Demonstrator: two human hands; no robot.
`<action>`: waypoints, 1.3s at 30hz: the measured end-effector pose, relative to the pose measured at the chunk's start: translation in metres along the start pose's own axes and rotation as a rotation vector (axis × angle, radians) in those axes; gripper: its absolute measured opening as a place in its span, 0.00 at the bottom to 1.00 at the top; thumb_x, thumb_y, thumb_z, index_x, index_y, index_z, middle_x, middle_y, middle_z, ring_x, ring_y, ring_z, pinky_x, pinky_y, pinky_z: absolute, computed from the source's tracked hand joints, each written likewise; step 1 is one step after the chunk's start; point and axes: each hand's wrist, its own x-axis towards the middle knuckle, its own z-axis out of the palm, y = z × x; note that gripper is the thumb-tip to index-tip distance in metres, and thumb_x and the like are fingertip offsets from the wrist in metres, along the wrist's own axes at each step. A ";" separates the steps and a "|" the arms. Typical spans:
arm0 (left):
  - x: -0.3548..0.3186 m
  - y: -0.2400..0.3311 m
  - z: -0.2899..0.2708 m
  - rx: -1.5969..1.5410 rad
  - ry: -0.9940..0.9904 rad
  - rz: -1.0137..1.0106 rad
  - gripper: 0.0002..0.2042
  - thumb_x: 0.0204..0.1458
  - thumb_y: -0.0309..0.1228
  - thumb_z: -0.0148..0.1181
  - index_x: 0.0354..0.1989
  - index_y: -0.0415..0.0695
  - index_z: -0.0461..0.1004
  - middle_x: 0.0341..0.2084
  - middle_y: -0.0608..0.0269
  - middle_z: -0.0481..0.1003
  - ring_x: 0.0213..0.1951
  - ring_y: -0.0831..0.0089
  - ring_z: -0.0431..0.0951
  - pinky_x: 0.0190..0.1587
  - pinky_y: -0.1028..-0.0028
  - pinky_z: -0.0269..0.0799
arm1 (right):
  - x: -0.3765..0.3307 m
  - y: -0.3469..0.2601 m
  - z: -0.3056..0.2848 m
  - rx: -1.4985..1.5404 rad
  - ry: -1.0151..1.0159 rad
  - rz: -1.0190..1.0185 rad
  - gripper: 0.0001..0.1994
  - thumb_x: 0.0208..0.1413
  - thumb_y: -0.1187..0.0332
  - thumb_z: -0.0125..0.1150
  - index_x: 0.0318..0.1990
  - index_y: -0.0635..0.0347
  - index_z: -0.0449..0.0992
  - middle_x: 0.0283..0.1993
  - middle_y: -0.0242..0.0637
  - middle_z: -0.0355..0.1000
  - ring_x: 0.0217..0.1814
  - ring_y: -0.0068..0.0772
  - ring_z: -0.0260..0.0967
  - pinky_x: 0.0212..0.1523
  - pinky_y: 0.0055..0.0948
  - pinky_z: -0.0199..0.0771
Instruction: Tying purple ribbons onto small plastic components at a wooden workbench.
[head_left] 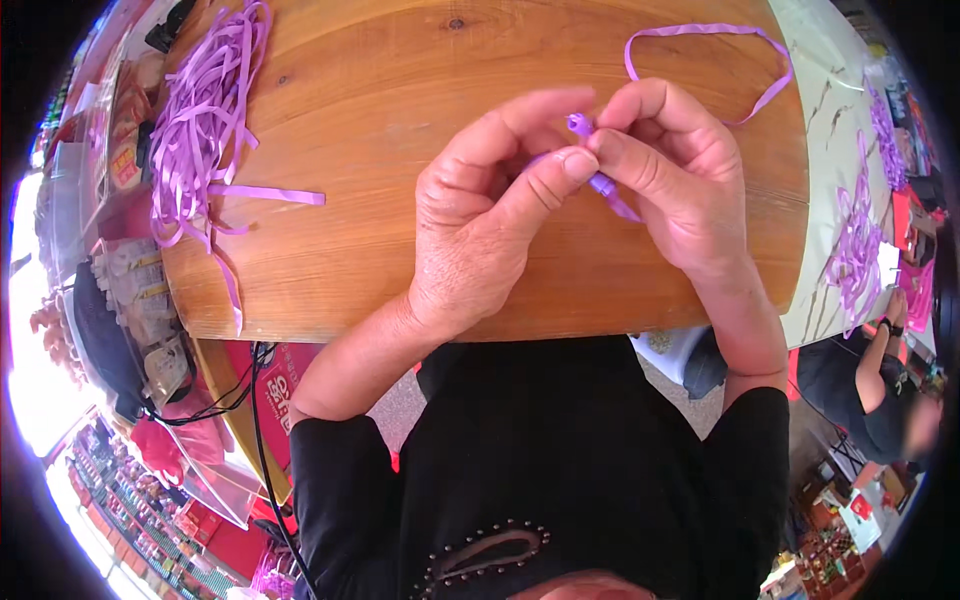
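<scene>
Above the wooden table, both of my hands meet on one purple ribbon [580, 125], whose upper end is rolled or folded into a small bunch. My left hand [490, 200] pinches it from the left, thumb pressed near its middle. From the right, my right hand [675, 165] grips it between thumb and fingers. A short tail of ribbon hangs below the thumbs. A longer purple strip [710, 30] loops on the table behind my right hand; whether it joins the held piece is hidden by my fingers.
A heap of purple ribbon strips [205, 120] lies at the left of the wooden table [340, 250]. More ribbon [855, 250] lies on a white marbled surface at the right. Another person [870, 390] is beside it. Clear plastic containers [140, 290] stand past the left edge.
</scene>
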 end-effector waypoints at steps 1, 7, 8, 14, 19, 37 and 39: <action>-0.001 0.000 0.002 0.002 -0.001 -0.001 0.07 0.53 0.20 0.56 0.40 0.37 0.73 0.33 0.66 0.74 0.38 0.82 0.72 0.44 0.81 0.69 | 0.001 0.002 -0.002 -0.034 0.015 0.031 0.08 0.54 0.79 0.56 0.42 0.63 0.69 0.36 0.33 0.71 0.38 0.19 0.68 0.35 0.16 0.67; 0.003 0.003 -0.001 -0.103 0.074 0.030 0.07 0.55 0.28 0.55 0.40 0.40 0.74 0.27 0.68 0.74 0.20 0.87 0.60 0.20 0.85 0.52 | 0.002 -0.003 0.001 -0.475 0.106 -0.216 0.10 0.52 0.80 0.58 0.43 0.66 0.70 0.38 0.35 0.71 0.40 0.22 0.68 0.43 0.19 0.68; 0.003 0.004 -0.002 -0.102 0.073 0.036 0.07 0.55 0.28 0.55 0.40 0.40 0.74 0.27 0.68 0.74 0.20 0.87 0.60 0.20 0.85 0.52 | 0.002 -0.005 0.000 -0.790 0.126 -0.492 0.11 0.51 0.80 0.59 0.43 0.67 0.71 0.38 0.35 0.71 0.40 0.23 0.68 0.42 0.19 0.68; 0.001 0.005 0.001 -0.296 0.076 -0.040 0.06 0.54 0.26 0.56 0.40 0.40 0.74 0.24 0.70 0.72 0.19 0.88 0.60 0.20 0.86 0.50 | -0.009 -0.004 0.007 -0.949 0.011 -0.713 0.15 0.42 0.80 0.66 0.41 0.65 0.76 0.38 0.37 0.69 0.37 0.25 0.67 0.35 0.19 0.66; -0.003 0.006 0.005 -0.370 -0.008 -0.101 0.06 0.55 0.26 0.55 0.40 0.41 0.74 0.27 0.68 0.74 0.23 0.87 0.65 0.22 0.87 0.54 | 0.001 0.000 0.014 -0.865 0.079 -0.743 0.13 0.39 0.77 0.69 0.36 0.60 0.79 0.34 0.34 0.71 0.31 0.23 0.67 0.27 0.19 0.66; 0.011 0.058 -0.029 -0.155 0.101 0.167 0.09 0.58 0.34 0.52 0.36 0.41 0.73 0.21 0.73 0.67 0.19 0.85 0.54 0.22 0.83 0.51 | -0.004 -0.038 -0.003 -0.393 -0.065 -0.557 0.10 0.59 0.76 0.48 0.46 0.71 0.70 0.40 0.44 0.71 0.39 0.30 0.70 0.44 0.33 0.72; 0.007 0.049 -0.014 -0.140 0.107 0.109 0.08 0.57 0.33 0.54 0.36 0.41 0.74 0.21 0.73 0.67 0.19 0.85 0.55 0.22 0.83 0.51 | 0.000 -0.032 0.007 -0.562 -0.035 -0.600 0.11 0.55 0.79 0.53 0.46 0.72 0.71 0.38 0.44 0.72 0.38 0.29 0.71 0.39 0.26 0.74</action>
